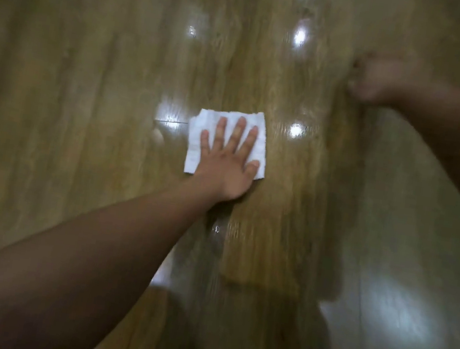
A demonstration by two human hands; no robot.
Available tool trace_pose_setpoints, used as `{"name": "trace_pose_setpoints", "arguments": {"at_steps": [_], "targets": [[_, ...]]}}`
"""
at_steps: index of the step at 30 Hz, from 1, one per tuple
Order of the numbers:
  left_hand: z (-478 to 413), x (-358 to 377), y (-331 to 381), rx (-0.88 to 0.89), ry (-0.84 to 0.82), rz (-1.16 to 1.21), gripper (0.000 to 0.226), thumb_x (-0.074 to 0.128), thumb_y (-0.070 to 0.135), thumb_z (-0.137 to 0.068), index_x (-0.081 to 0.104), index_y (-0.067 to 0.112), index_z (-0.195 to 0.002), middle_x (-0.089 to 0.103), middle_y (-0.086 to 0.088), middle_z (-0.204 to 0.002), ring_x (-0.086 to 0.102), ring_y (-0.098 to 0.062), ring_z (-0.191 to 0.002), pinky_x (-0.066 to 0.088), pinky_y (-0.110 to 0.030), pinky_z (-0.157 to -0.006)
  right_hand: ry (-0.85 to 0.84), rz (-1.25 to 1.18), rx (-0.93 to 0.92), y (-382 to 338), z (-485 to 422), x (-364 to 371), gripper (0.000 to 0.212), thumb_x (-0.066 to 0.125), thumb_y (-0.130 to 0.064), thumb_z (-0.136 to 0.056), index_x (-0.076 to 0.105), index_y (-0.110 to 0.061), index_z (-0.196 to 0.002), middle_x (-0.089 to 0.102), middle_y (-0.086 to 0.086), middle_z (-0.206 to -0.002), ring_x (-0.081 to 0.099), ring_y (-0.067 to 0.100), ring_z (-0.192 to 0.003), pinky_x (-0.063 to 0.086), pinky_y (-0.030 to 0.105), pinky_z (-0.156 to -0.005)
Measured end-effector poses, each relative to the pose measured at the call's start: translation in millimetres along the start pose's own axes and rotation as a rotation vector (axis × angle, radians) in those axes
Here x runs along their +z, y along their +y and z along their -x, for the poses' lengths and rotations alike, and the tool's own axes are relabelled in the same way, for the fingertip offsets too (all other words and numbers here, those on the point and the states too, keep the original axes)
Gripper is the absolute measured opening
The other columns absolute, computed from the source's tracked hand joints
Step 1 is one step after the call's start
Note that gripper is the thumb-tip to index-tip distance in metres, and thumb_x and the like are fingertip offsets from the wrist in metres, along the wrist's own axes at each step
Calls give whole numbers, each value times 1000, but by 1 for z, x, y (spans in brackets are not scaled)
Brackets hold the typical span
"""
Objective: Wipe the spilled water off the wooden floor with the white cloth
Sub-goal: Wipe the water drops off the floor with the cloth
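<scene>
A white cloth (198,139) lies flat on the wooden floor (71,90) at the middle of the view. My left hand (226,161) presses down on it with straight, spread fingers and covers its right half. Glossy wet patches of water (295,130) shine on the boards to the right of the cloth, and more water (216,229) glints just below my wrist. My right hand (377,79) hovers blurred at the upper right, well away from the cloth. Its fingers are curled in and I see nothing held in it.
Bright light reflections (299,36) run up the floor beyond the cloth. A paler, greyish floor area (402,290) lies at the lower right. Dark shadow covers the bottom centre.
</scene>
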State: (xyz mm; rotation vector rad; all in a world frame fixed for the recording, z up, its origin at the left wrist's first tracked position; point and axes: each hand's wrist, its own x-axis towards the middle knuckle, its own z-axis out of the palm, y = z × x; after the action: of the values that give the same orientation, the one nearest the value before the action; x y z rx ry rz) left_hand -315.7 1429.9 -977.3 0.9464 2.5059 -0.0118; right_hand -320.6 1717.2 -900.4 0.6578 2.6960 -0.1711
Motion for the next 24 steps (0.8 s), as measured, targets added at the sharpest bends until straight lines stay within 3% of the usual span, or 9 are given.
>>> {"name": "trace_pose_setpoints", "arguments": {"at_steps": [2, 4, 8, 10, 13, 16, 20, 22, 24], "targets": [[9, 2, 2, 67, -57, -17, 66, 22, 48, -103, -14, 30, -156, -26, 2, -162, -30, -28, -146, -16, -55, -117, 83, -110, -334, -61, 47, 22, 40, 49, -16, -97, 51, 1, -134, 45, 20, -146, 39, 33, -136, 31, 36, -107], [20, 3, -6, 178, -75, 39, 70, 33, 46, -101, -1, 25, -159, -12, -5, -166, -20, -29, -149, -13, -54, -119, 29, -253, -592, -119, 89, 63, 43, 45, -16, -100, 46, -8, -142, 36, 10, -155, 30, 23, -144, 23, 30, -114], [61, 12, -46, 325, 78, 278, 59, 50, 29, -89, 47, 2, -141, 45, -24, -144, 31, -38, -139, 27, -50, -116, 28, -445, -634, -170, 128, 126, 46, 33, -26, -105, 40, -10, -147, 32, 9, -157, 25, 19, -147, 11, 27, -120], [85, 28, -62, 325, 137, 319, 47, 52, 22, -88, 57, 2, -129, 49, -25, -139, 35, -39, -136, 35, -51, -113, 12, -396, -691, -168, 137, 134, 49, 30, -32, -106, 30, -17, -152, 23, 6, -161, 15, 16, -149, 5, 27, -121], [111, 43, -71, 288, 224, 305, 51, 48, 29, -92, 55, 7, -136, 37, -20, -154, 22, -37, -148, 20, -51, -120, 24, -160, -763, -145, 144, 141, 59, 17, -47, -103, 14, -22, -156, 4, 2, -164, -2, 14, -151, -3, 30, -120], [118, 28, -85, 158, 302, 250, 56, 48, 33, -95, 43, 12, -147, 29, -12, -160, 13, -31, -151, 12, -55, -121, 55, -4, -597, -96, 123, 136, 76, -8, -58, -88, 2, -25, -155, -3, 4, -164, -7, 18, -151, -6, 33, -119], [121, 5, -126, -213, 41, 115, 89, 54, 62, -90, 5, 32, -157, -9, -1, -166, -12, -39, -150, 3, -59, -119, 39, 25, -21, 6, 69, 125, 100, -31, -73, -71, 6, -32, -156, -9, 3, -165, -8, 34, -150, -1, 53, -120], [120, 2, -142, -320, -42, 129, 104, 56, 75, -79, -1, 37, -157, -11, 3, -166, -9, -45, -149, 7, -64, -117, -8, -14, 107, 3, 78, 124, 76, -13, -69, -86, 3, -38, -153, -12, -1, -164, -10, 38, -149, -2, 59, -118], [118, 1, -147, -326, -65, 124, 110, 59, 78, -74, 0, 37, -157, -9, 4, -166, -5, -47, -148, 12, -66, -116, 91, -48, -23, -38, 116, 143, 60, 11, -51, -99, 9, -30, -155, 1, 5, -164, 2, 39, -149, 3, 58, -118]]}}
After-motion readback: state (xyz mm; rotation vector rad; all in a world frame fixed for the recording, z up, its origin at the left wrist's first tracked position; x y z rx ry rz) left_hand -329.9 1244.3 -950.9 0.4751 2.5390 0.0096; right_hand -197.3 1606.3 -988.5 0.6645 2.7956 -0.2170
